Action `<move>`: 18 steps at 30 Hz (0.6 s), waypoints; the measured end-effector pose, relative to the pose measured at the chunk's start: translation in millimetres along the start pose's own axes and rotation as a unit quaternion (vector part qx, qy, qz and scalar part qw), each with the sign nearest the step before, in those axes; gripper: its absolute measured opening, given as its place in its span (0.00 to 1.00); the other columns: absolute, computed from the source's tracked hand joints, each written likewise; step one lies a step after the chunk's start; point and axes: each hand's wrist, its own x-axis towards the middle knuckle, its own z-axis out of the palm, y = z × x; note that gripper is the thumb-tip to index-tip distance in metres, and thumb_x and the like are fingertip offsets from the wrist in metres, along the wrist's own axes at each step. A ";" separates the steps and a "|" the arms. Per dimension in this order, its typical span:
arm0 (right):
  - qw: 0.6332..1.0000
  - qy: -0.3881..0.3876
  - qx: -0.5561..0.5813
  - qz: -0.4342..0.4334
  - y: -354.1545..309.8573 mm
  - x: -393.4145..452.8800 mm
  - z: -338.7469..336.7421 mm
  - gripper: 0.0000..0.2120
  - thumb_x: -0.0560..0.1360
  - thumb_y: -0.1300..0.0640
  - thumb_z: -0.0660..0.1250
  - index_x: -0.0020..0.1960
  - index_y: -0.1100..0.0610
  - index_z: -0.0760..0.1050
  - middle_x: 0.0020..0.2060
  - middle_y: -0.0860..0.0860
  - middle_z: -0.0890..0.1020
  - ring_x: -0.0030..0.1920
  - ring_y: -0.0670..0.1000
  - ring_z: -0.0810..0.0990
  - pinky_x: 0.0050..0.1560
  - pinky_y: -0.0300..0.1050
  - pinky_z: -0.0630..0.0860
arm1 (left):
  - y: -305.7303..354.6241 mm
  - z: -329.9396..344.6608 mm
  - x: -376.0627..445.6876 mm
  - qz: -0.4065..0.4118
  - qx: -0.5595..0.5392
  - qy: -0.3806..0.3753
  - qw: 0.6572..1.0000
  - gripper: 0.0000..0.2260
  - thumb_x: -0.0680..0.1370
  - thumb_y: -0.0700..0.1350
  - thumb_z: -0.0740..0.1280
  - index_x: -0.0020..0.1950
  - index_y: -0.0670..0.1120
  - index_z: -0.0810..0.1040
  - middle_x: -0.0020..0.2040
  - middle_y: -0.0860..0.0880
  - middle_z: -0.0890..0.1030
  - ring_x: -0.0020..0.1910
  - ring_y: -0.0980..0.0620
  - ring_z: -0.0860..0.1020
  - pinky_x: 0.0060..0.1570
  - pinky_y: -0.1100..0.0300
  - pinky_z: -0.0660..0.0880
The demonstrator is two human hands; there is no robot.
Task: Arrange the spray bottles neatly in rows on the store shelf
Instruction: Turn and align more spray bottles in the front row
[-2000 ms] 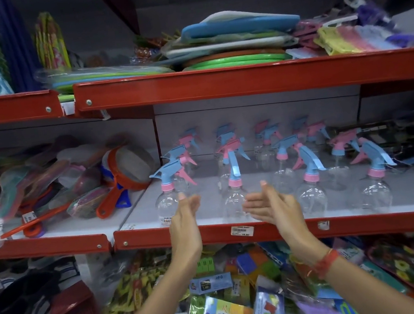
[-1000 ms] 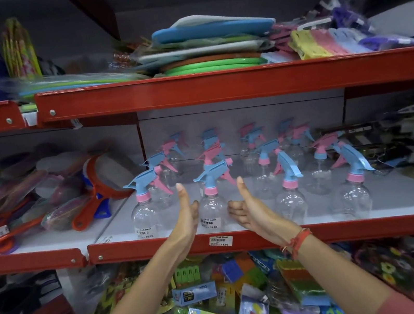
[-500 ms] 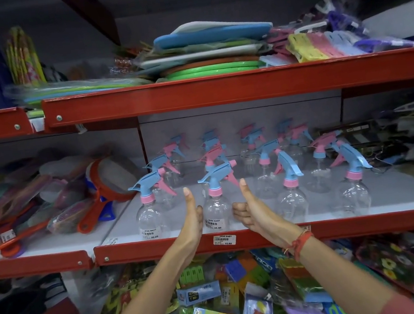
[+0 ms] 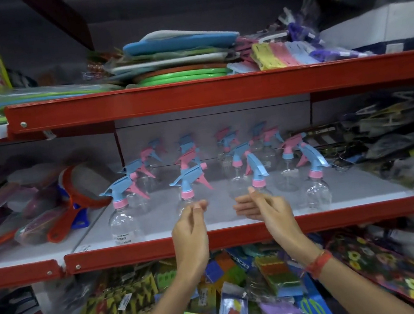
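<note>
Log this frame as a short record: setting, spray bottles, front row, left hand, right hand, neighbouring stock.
setting: store shelf with red front edge, white deck
spray bottles: clear bodies, blue and pink trigger heads, standing upright in rows running to the back
front row: four bottles; far-left bottle and far-right bottle stand free
left hand: empty, in front of the second bottle; contact unclear
right hand: empty, in front of the third bottle; contact unclear
neighbouring stock: red-framed sieve on the left bay

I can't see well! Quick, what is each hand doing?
Left hand: loosely open, holding nothing, in front of a spray bottle.
Right hand: open, empty.
</note>
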 end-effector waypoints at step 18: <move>0.963 -0.117 0.054 0.237 25.2 93.9 -68.7 0.45 0.74 0.30 0.37 0.73 0.64 0.61 0.74 0.59 0.65 0.75 0.55 0.61 0.76 0.54 0.51 | 39.9 124.4 -15.5 -0.242 -0.117 -0.152 0.951 0.45 0.66 0.74 0.39 0.77 0.51 0.48 0.79 0.47 0.52 0.77 0.49 0.53 0.74 0.49 0.49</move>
